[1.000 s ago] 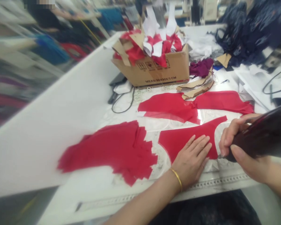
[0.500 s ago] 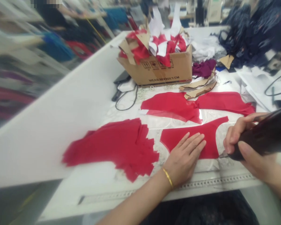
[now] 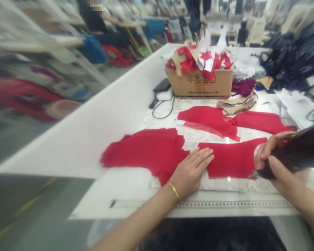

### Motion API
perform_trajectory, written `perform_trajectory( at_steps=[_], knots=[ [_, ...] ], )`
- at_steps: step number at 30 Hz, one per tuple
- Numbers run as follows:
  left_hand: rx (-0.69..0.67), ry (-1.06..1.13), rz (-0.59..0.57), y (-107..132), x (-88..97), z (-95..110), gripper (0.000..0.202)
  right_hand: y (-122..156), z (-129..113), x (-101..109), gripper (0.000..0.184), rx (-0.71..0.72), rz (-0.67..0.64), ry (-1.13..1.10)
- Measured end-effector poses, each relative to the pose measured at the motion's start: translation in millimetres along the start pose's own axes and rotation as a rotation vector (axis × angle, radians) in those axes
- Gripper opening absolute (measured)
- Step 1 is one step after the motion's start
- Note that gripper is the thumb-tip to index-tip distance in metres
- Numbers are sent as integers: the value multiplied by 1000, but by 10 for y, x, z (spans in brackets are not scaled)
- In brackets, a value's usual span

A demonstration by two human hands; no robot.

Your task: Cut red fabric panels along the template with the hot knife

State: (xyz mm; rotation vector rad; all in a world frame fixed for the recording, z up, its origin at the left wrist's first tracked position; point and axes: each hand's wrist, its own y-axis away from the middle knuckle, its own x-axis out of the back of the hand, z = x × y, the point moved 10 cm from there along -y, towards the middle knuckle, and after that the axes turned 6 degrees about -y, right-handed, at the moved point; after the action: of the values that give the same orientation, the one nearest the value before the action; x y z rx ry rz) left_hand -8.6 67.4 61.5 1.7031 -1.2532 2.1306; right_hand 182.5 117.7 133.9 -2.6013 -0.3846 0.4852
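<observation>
My left hand (image 3: 191, 170) lies flat with a gold bangle on its wrist, pressing the left end of a red sheer fabric piece (image 3: 234, 160). My right hand (image 3: 273, 157) grips a dark glossy handheld cutter (image 3: 295, 155), and its small metal tip sits at the fabric's right edge. A ragged red fabric stack (image 3: 146, 151) lies just left of my left hand, touching its fingers' side. Two more red pieces (image 3: 209, 122) lie farther up the table. Under the fabric is a thin, pale patterned sheet (image 3: 219, 184).
A cardboard box (image 3: 199, 83) holds red and white scraps. A black cable and charger (image 3: 163, 92) lie beside it. Purple cloth, cardboard pattern pieces (image 3: 237, 106), dark fabric heaps and white paper lie to the right. A measuring strip (image 3: 204, 204) runs along the table's front edge.
The whole view has swung, shifting the table to the right and down. My left hand has slid leftward along the red piece. My right hand still holds the cutter.
</observation>
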Motion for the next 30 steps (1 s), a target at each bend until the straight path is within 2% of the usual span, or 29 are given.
perform_trajectory(
  at_steps=[3,8,12,18,27,30],
  knots=[
    [5,9,20,19,-42,-19,57,-14,41,-218,30,12,-21,-11],
    [71,78,-15,70,-190,-95,63,-23,189,-572,31,29,-42,14],
    [84,64,-41,66,-253,-100,64,-33,256,-750,29,67,-44,36],
    [97,72,-15,58,-236,-81,62,-55,364,-835,27,46,-43,66],
    [59,52,45,45,-162,-29,49,-69,334,-918,17,53,-91,86],
    [66,52,35,41,-168,-37,50,-62,344,-915,19,46,-87,89]
  ],
)
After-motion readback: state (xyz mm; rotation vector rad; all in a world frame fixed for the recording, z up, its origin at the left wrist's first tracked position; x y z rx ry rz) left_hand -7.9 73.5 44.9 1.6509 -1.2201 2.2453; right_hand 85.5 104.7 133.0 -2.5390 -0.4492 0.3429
